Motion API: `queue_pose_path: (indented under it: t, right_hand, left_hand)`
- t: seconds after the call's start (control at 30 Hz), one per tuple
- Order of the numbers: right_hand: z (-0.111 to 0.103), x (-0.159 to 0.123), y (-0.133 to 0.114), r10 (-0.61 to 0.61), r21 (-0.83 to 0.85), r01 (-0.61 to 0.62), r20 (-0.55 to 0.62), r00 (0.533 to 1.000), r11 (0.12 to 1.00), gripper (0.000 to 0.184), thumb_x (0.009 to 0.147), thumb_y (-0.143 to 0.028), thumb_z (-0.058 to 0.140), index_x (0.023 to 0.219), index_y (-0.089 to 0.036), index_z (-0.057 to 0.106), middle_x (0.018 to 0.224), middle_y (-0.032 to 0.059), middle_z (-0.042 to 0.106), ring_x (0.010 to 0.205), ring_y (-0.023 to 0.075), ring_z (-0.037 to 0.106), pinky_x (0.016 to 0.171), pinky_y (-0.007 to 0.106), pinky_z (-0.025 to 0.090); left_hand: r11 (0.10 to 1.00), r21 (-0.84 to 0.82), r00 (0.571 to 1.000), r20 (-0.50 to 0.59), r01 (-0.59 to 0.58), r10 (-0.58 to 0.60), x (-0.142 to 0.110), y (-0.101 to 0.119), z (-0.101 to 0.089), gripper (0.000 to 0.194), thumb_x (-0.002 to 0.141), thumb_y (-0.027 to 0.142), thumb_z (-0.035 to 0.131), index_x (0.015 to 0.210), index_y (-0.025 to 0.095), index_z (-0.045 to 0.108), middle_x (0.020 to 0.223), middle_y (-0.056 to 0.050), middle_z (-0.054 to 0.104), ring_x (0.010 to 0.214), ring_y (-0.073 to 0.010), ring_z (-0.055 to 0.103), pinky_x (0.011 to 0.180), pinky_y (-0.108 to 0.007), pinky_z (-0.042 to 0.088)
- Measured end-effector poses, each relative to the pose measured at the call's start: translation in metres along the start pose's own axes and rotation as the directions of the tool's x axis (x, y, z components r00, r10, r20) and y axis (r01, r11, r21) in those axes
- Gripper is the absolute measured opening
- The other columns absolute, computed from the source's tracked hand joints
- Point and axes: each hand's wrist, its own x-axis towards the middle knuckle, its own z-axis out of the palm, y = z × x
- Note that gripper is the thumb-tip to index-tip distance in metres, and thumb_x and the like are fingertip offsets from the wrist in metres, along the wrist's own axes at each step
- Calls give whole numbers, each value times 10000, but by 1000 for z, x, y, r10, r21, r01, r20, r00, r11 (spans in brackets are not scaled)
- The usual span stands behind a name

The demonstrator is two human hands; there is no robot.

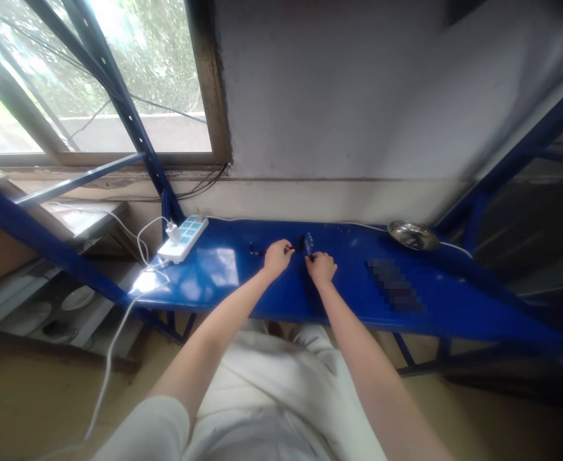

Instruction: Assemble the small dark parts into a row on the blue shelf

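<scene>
Both of my hands rest on a blue metal shelf point(223, 282). My left hand point(277, 257) is closed in a pinch on a small dark part point(291, 248) that I cannot make out. My right hand point(320, 267) is closed too, with its fingers on another small dark piece point(309, 244) just beyond them. The two hands sit a few centimetres apart, fingertips facing each other. Another tiny dark piece point(252, 248) lies on the shelf to the left of my left hand.
A white power strip point(184, 237) with a plugged charger and white cable lies at the shelf's left end. A metal bowl point(412, 235) stands at the back right. Blue rack struts cross left and right. A window is at the upper left.
</scene>
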Motion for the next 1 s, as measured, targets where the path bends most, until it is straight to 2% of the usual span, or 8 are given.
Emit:
queue_pose_path:
  t: [0.17, 0.33, 0.43, 0.57, 0.77, 0.9, 1.0]
  right_hand:
    - [4, 8, -3, -1, 10, 2, -5, 1000, 1000, 246, 791, -309, 512, 925, -151, 646, 994, 133, 620, 950, 269, 513, 749, 367, 338]
    - [7, 7, -6, -25, 29, 26, -42, 999, 999, 193, 793, -270, 489, 808, -169, 653, 891, 101, 644, 851, 231, 534, 703, 327, 321]
    - [4, 1, -12, -148, 15, 149, -66, 987, 989, 195, 801, -264, 478, 751, -170, 641, 839, 86, 644, 810, 212, 531, 687, 311, 306]
    - [-4, -10, -24, -351, -27, 350, -103, 931, 936, 219, 827, -275, 457, 746, -169, 631, 793, 74, 633, 772, 197, 515, 688, 309, 294]
    - [-17, -19, -35, -461, -73, 456, -87, 883, 887, 218, 840, -252, 440, 766, -163, 625, 806, 79, 633, 786, 203, 519, 700, 317, 295]
    - [-24, -22, -39, -471, -95, 467, -23, 882, 879, 211, 839, -231, 435, 780, -163, 626, 842, 94, 636, 837, 215, 526, 734, 327, 303]
    - [-29, -23, -43, -468, -90, 466, -4, 884, 880, 205, 836, -222, 435, 786, -159, 623, 854, 97, 637, 860, 219, 529, 750, 329, 307]
  left_hand:
    - [990, -112, 995, -38, 83, -87, -7, 3, -20, 100, 760, 231, 599, 840, 176, 628, 786, -25, 642, 682, -128, 559, 651, -254, 442]
    - [982, -154, 991, -59, 106, -116, -12, 7, -35, 92, 744, 229, 611, 820, 181, 630, 765, -14, 640, 649, -112, 551, 633, -237, 436]
    - [980, -171, 991, -65, 105, -117, -12, 7, -40, 89, 738, 221, 614, 816, 180, 626, 760, -12, 638, 645, -108, 548, 637, -234, 437]
    - [980, -177, 992, -75, 87, -101, -13, 4, -42, 90, 733, 216, 618, 813, 177, 623, 765, -12, 640, 648, -105, 546, 641, -231, 439]
    - [985, -162, 991, -108, 64, -82, -15, 2, -47, 90, 733, 203, 618, 816, 173, 627, 761, -13, 644, 636, -102, 546, 644, -230, 448]
    - [994, -113, 993, -120, -16, 2, -18, 3, -52, 157, 775, 203, 575, 916, 173, 636, 819, -33, 657, 683, -118, 567, 704, -253, 465]
    - [984, -33, 982, -88, -173, 170, -23, 5, -55, 273, 837, 232, 491, 1085, 187, 597, 899, -55, 656, 812, -148, 581, 809, -285, 456]
